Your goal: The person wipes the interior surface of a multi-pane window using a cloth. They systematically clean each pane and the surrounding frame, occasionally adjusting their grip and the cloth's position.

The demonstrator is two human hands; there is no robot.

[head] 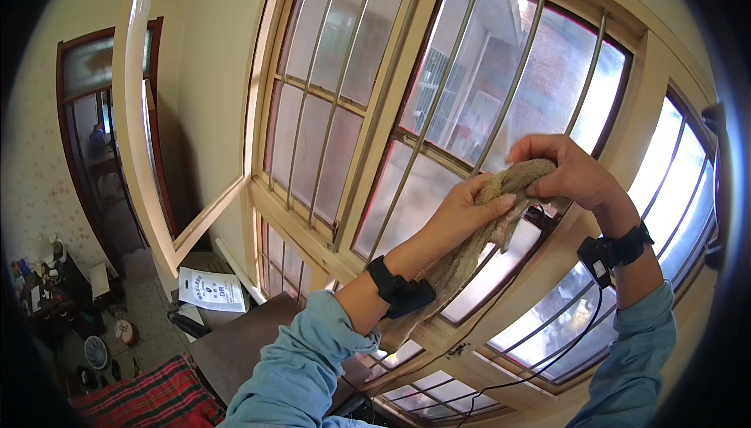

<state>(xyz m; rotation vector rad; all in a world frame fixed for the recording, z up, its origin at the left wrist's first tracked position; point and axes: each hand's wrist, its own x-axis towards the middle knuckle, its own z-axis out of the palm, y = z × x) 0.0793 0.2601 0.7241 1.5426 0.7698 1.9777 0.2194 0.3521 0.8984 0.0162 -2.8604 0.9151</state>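
My left hand (466,211) grips a worn, yellowish-grey cloth (493,234), thumb on top. My right hand (566,170) pinches the same cloth near its bunched upper end, fingers bent over it. The cloth hangs down behind my left wrist. Both hands are in front of metal window bars (443,87) and a window pane (516,76) in a cream-painted frame. Each wrist wears a black strapped device; a black cable runs down from the right one.
An open window sash (138,134) stands out at the left. Below are a dark tabletop (246,346), a printed white bag (212,290) and a red plaid cloth (146,393). More barred panes (557,328) lie low on the right. A thin cable hangs along the frame.
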